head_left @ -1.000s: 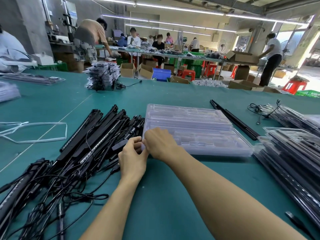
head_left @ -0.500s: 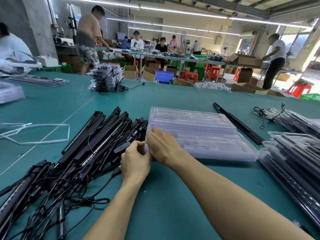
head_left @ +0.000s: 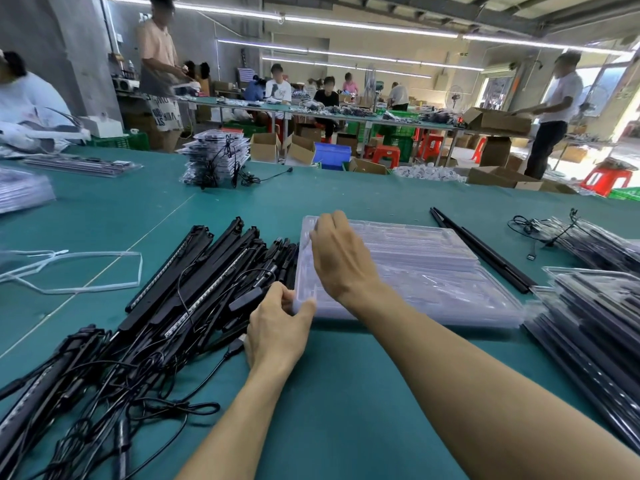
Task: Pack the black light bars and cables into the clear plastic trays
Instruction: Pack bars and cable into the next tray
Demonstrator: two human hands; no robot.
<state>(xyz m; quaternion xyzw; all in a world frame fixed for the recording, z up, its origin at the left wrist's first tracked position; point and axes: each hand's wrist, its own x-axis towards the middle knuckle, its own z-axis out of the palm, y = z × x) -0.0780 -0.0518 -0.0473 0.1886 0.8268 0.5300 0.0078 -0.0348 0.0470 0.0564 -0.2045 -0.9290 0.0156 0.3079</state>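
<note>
Bars (head_left: 214, 271) lie in a black heap at nine o'clock of the trays. Their cables (head_left: 138, 372) tangle away toward seven o'clock across the green table (head_left: 346, 393). Further out at nine o'clock a white strap loop (head_left: 139, 268) lies flat. The left hand (head_left: 277, 334) pinches the near-left corner of the clear trays (head_left: 433, 271), thumb on top and fingers curled against the edge. That stack sits mid-table. The right hand (head_left: 341, 258) lies over its left end, fingers bent down toward the far-left corner; whether they grip I cannot tell. At two o'clock two loose bars (head_left: 485, 251) lie side by side, and at three o'clock filled trays (head_left: 595, 323) are piled.
</note>
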